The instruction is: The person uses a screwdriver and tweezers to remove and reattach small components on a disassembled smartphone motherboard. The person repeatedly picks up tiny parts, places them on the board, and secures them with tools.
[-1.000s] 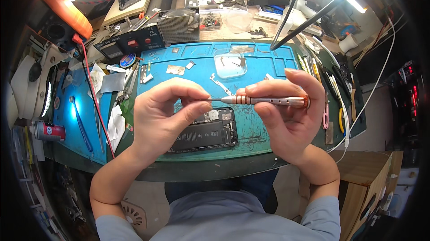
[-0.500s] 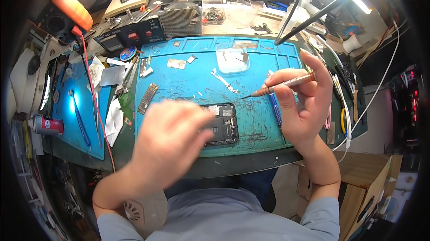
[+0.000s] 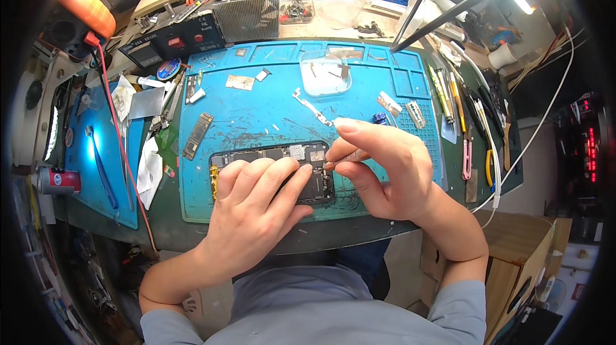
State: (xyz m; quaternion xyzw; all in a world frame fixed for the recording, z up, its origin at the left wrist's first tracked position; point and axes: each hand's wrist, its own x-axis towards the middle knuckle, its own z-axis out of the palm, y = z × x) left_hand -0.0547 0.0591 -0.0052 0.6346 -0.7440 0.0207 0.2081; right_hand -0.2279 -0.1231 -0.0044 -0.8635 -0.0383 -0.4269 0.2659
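An opened black phone (image 3: 317,185), with its battery and internal parts showing, lies on the blue silicone mat (image 3: 244,114). My left hand (image 3: 258,209) rests over the middle of the phone with its curled fingers holding it. My right hand (image 3: 393,175) grips a silver-and-copper precision screwdriver (image 3: 353,156) at the phone's upper right part; its tip is too small to make out. A white bracket strip (image 3: 311,108), a small circuit board (image 3: 197,134) and a clear container (image 3: 324,74) with small parts lie above the phone on the mat.
A black power unit (image 3: 173,43) and a metal heat sink (image 3: 247,18) stand at the back. Tools (image 3: 467,152) and white cables lie on the right, a can (image 3: 59,180), tissue and red lead on the left. A black lamp arm (image 3: 436,18) crosses the upper right.
My left hand has left the screwdriver's shaft and come down onto the phone. My right hand has lowered the screwdriver to the phone, changing its grip and angle.
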